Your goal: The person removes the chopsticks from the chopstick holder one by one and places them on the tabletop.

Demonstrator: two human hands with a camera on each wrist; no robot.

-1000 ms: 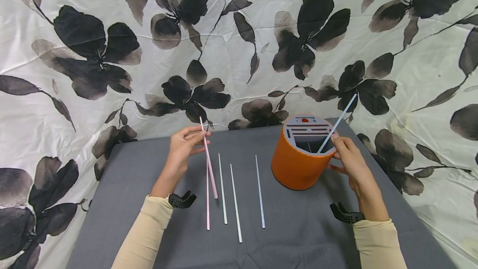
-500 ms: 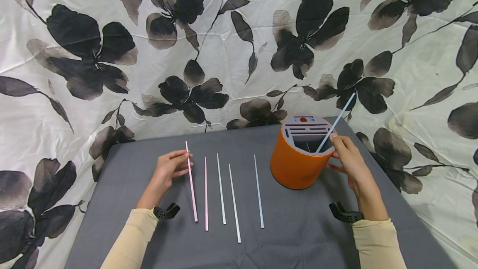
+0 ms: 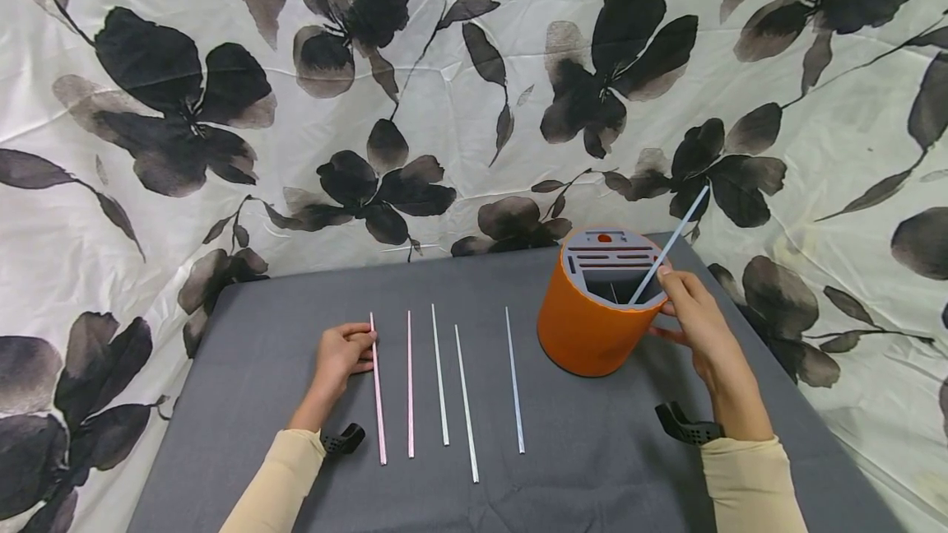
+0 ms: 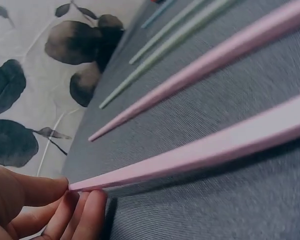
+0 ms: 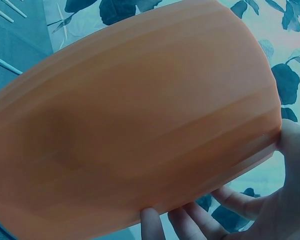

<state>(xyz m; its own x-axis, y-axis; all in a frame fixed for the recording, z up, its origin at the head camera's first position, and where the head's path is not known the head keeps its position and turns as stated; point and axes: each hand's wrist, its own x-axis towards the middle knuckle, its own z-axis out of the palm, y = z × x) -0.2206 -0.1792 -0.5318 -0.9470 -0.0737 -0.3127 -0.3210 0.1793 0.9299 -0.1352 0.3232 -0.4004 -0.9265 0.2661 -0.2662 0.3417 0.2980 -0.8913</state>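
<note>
My left hand [image 3: 342, 356] pinches the narrow end of a pink chopstick [image 3: 378, 418] between thumb and fingers, low over the grey cloth. In the left wrist view, that pinched tip [image 4: 105, 181] lies beside a second pink chopstick [image 4: 175, 82]. Rightward from this pair lie two pale green chopsticks [image 3: 440, 381] and a light blue chopstick [image 3: 514, 385]. On the right, my right hand [image 3: 699, 327] holds an orange cylindrical utensil holder [image 3: 596, 340], thumb at its rim and fingers along its side. Another blue chopstick [image 3: 677, 233] leans out of its large compartment.
The holder's grey top [image 3: 611, 255] has several narrow slots and a large opening. A grey cloth [image 3: 578, 467] covers the table. Behind it hangs a white floral curtain [image 3: 481, 187], close to the table's back edge. Black wrist cameras [image 3: 344, 439] sit on both wrists.
My left hand has carried the pink chopstick leftward, away from the second pink one, and lowered it toward the cloth. My right hand and the holder have stayed in place.
</note>
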